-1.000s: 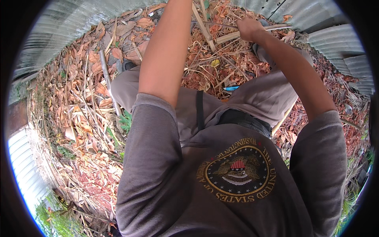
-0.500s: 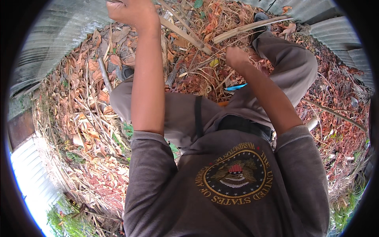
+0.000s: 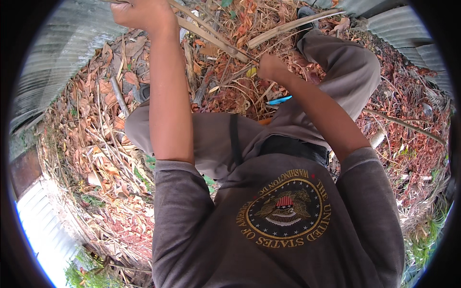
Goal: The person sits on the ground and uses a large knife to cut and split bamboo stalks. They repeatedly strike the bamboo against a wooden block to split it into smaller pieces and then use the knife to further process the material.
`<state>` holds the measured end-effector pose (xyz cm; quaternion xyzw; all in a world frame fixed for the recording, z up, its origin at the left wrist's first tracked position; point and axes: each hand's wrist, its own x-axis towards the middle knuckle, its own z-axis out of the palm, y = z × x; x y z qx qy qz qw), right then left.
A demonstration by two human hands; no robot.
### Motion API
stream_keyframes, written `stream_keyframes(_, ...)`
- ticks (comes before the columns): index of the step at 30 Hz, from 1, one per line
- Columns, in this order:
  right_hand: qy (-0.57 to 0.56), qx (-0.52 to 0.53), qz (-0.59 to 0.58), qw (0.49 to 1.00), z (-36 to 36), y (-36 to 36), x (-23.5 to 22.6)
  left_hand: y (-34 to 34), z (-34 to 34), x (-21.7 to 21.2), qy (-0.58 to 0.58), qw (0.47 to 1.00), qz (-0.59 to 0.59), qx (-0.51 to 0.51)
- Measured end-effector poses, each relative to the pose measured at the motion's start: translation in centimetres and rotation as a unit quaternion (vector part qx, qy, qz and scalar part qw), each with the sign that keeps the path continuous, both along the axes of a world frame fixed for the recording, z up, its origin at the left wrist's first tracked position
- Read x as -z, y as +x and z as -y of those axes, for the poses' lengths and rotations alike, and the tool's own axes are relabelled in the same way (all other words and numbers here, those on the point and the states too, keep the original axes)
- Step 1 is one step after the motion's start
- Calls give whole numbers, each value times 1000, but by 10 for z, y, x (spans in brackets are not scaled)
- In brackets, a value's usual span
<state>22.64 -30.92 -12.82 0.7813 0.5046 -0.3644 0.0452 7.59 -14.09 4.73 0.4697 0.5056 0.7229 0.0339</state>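
At the upper left, my left hand [image 3: 144, 14] is closed in a fist, partly cut off by the picture's top edge. A thin tan strip [image 3: 194, 18] of stalk or wood runs from this fist down toward my right hand, and a short end sticks out on the fist's far left side. My right hand [image 3: 272, 67] is also closed, in front of my right shin. A thin dark piece [image 3: 250, 57] shows at its left side; its kind is hidden by the fingers. Beneath the strip lies a wider pale split stalk [image 3: 211, 38].
Another split stalk [image 3: 293, 29] lies by my right shoe [image 3: 307, 19]. A slim bright blue object [image 3: 278, 101] lies beside my right thigh. Dry leaves [image 3: 110, 86] and twigs cover the ground. Corrugated metal sheets [image 3: 67, 53] stand at left and upper right.
Both fists have shifted a little left and up in the picture, along with my legs and the ground. The thin strip between the hands shows more plainly now.
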Motion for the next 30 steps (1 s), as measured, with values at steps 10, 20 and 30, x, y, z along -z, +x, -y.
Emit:
stream_keyframes(10,75,-166,135,974,-15,29,8,-6,11,-6,3,998,13,67)
stream_keyframes(20,-185,-152,-31,970,-46,25,-15,-10,5,-11,-10,980,66,187)
stream_keyframes(30,-53,-56,-4,997,-18,15,28,-31,11,-6,-57,963,153,215)
